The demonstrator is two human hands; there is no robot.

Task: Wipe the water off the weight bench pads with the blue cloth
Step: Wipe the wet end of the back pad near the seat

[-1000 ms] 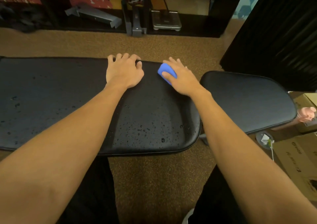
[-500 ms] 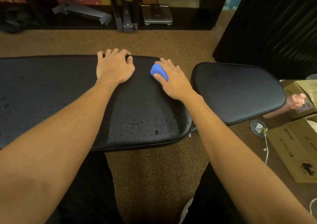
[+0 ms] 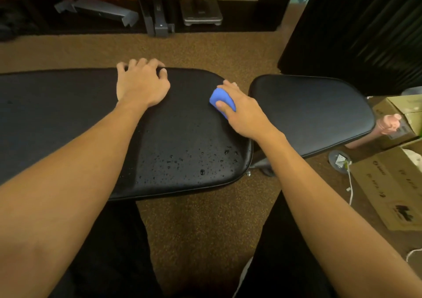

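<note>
The long black bench pad [image 3: 68,124] runs across the view, with water drops [image 3: 201,160] beaded on its near right corner. A shorter black seat pad [image 3: 315,113] lies to its right across a narrow gap. My right hand [image 3: 242,110] grips the folded blue cloth [image 3: 220,98] and presses it on the long pad near its right end. My left hand [image 3: 141,83] rests on the pad's far edge, its fingers curled over that edge.
Brown carpet [image 3: 205,224] surrounds the bench. Cardboard boxes [image 3: 392,188] and a white cable [image 3: 350,183] lie on the floor at right. A dark curtain [image 3: 356,28] hangs at far right. A scale [image 3: 202,12] and metal parts [image 3: 96,10] sit under the far shelf.
My right hand has slid the blue cloth rightward and nearer along the long pad toward its right end. My left hand has stayed on the far edge.
</note>
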